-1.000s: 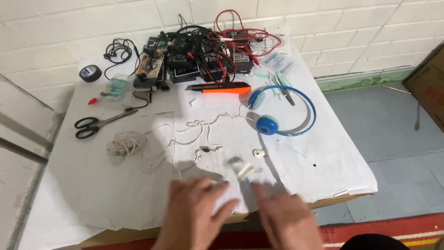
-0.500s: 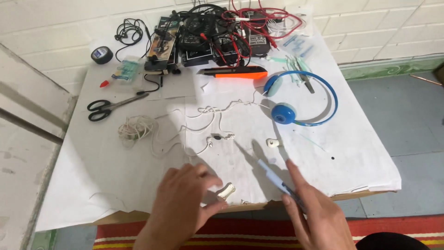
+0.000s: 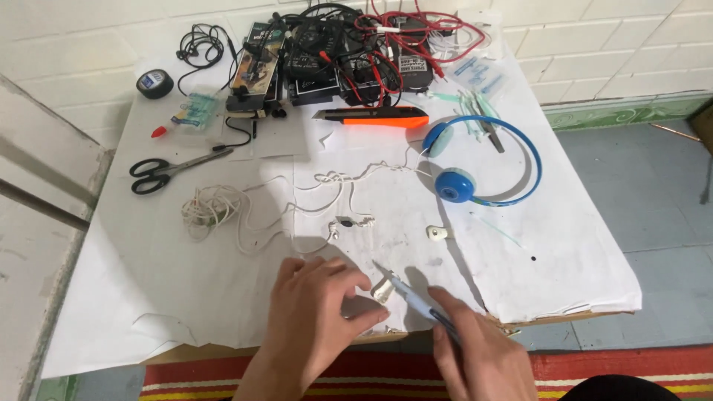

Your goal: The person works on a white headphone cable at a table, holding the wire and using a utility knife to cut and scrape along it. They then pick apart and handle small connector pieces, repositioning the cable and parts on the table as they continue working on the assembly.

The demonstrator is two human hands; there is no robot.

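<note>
A worktop [image 3: 148, 297] covered in white paper sheets stands against a white painted brick wall [image 3: 609, 44], with grey floor tiles to the right and a striped red rug [image 3: 594, 367] under its near edge. At the back lies a tangle of red and black test leads over dark electronic meters [image 3: 349, 52], with a roll of black tape [image 3: 154, 83] and a pair of black-handled scissors [image 3: 160, 172] to the left. An orange and black utility knife [image 3: 371, 116] lies in front of the meters, and a blue headband headphone [image 3: 475, 160] sits to the right (one earcup facing up). A coiled white earphone cable [image 3: 212, 208] trails across the middle, well clear of the hands. Near the front edge, the left hand [image 3: 316, 323] lies palm down, fingers curled, its fingertips touching a small white earbud piece [image 3: 384, 289] on the paper. The right hand [image 3: 483, 356] is closed round a slim blue and grey pen-shaped tool [image 3: 416, 298]. The tool's long axis runs diagonally, its tip pointing up and left, meeting the earbud piece just beside the left fingertips.
</note>
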